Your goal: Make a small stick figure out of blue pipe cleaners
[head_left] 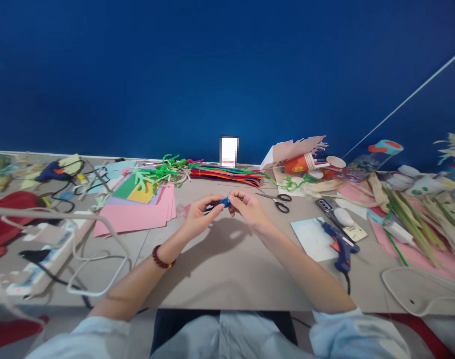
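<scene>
My left hand [199,215] and my right hand [248,207] meet above the middle of the grey table [227,269]. Both pinch a small blue pipe-cleaner piece [224,202] between their fingertips. A dark bead bracelet [160,259] circles my left wrist. A bundle of coloured pipe cleaners [227,174] lies just beyond the hands, with green twisted pipe cleaners [158,173] to its left. Black-handled scissors [278,199] rest right of my right hand.
Pink and coloured paper sheets [137,209] lie at left. A blue glue gun [340,247] sits on white paper at right, near a phone [327,205], red paper cups [300,163] and dried leaves [414,214]. A power strip [44,254] with cables fills the left edge.
</scene>
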A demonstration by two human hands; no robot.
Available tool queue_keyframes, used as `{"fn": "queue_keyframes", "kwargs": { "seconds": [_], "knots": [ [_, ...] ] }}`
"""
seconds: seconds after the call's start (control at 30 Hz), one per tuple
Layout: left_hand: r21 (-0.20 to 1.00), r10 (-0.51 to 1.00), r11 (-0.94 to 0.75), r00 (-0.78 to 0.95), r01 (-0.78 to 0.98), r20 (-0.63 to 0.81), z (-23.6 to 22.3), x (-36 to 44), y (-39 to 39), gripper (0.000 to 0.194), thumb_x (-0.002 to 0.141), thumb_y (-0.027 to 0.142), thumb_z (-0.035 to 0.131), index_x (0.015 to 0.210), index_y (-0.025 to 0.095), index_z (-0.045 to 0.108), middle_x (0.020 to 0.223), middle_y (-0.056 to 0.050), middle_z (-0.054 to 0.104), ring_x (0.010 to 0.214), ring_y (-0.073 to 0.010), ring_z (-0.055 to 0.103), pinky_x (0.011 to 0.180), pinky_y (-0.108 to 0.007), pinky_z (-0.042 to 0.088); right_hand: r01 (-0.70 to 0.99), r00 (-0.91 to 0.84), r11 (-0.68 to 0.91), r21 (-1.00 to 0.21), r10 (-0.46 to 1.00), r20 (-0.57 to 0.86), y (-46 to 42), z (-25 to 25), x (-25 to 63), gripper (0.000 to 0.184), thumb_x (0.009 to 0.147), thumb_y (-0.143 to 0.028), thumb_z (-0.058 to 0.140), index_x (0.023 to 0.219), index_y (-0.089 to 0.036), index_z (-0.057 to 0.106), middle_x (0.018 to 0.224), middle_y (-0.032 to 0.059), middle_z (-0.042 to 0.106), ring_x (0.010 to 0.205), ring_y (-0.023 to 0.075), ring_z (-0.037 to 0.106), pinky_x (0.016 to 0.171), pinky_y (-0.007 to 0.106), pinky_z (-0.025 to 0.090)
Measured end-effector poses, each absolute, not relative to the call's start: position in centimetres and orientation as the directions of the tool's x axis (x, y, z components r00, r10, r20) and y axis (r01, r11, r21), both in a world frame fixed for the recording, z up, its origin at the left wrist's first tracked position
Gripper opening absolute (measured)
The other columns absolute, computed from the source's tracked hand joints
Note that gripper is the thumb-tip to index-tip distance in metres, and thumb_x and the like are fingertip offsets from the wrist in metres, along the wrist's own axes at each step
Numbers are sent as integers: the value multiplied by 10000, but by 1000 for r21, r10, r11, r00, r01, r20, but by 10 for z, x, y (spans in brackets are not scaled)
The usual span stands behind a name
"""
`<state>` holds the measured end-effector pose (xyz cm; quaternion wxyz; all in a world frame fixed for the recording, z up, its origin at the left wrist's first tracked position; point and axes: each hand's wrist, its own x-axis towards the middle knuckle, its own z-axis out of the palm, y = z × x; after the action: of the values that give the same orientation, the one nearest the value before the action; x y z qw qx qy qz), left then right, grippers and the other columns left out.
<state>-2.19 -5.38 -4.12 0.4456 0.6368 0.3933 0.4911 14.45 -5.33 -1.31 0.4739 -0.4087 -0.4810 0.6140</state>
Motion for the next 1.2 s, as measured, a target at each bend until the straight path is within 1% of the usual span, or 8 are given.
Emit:
{"fn": "queue_keyframes", "kwargs": {
  "seconds": [0.27, 0.43, 0.5, 0.63, 0.83, 0.93, 1.07, 1.2],
  "knots": [
    [987, 965, -149, 210, -61, 159, -38, -17, -53, 351, 742, 466, 654, 905, 156, 680, 781, -49, 674, 613, -109, 569, 612, -248, 494, -82, -207, 34, -996, 977, 50, -51, -17, 145, 319, 691, -484, 661, 741, -200, 523, 630, -32, 523, 567, 95, 477, 542, 242, 400],
    [985, 954, -156, 246, -72, 169, -39, -15, -53, 360, 664, 375, 753, 937, 162, 659, 870, -54, 682, 749, -136, 609, 711, -257, 505, -78, -203, 35, -996, 978, 51, -49, -19, 145, 316, 703, -485, 644, 754, -202, 514, 631, -39, 505, 556, 91, 468, 523, 237, 387],
    [979, 957, -200, 206, -41, 205, -41, -14, -53, 374, 673, 327, 754, 991, 170, 636, 925, -57, 674, 822, -144, 612, 759, -261, 503, -85, -207, 23, -996, 978, 40, -49, -19, 145, 322, 697, -489, 648, 748, -201, 512, 612, -47, 483, 541, 86, 452, 516, 234, 380],
    [938, 937, -341, 110, 67, 332, -42, -13, -56, 358, 744, 314, 695, 1068, 199, 594, 960, -53, 640, 802, -128, 606, 732, -255, 505, -88, -206, 4, -996, 978, 22, -48, -19, 146, 350, 684, -512, 660, 740, -200, 512, 573, -55, 470, 528, 85, 441, 509, 228, 372],
    [712, 778, -618, 135, 333, 613, -36, -15, -60, 114, 800, 271, 634, 882, 193, 651, 883, -77, 662, 838, -165, 617, 752, -292, 505, -71, -225, 10, -997, 974, 25, -49, -27, 143, 344, 714, -521, 635, 770, -203, 515, 573, -54, 478, 509, 87, 431, 509, 235, 373],
    [662, 740, -650, 112, 374, 663, -38, -16, -61, 91, 805, 278, 626, 835, 199, 660, 862, -76, 682, 824, -167, 634, 747, -295, 515, -44, -237, 103, -994, 965, 110, -49, -28, 144, 293, 762, -487, 603, 801, -208, 525, 635, -35, 500, 569, 103, 471, 537, 242, 388],
    [626, 709, -676, 111, 389, 697, -42, -16, -63, 80, 788, 287, 644, 796, 212, 671, 859, -73, 702, 791, -165, 656, 749, -298, 530, 139, -319, 357, -924, 899, 299, -47, -15, 157, 183, 813, -384, 593, 791, -203, 582, 755, 12, 581, 700, 134, 529, 642, 270, 417],
    [603, 709, -678, 159, 421, 687, -46, -18, -65, 83, 768, 302, 664, 781, 221, 680, 841, -74, 709, 766, -165, 662, 744, -302, 537, 217, -437, 494, -842, 821, 368, -46, -2, 170, 156, 819, -351, 609, 762, -206, 619, 778, 31, 625, 719, 151, 547, 662, 288, 427]
  ]
}}
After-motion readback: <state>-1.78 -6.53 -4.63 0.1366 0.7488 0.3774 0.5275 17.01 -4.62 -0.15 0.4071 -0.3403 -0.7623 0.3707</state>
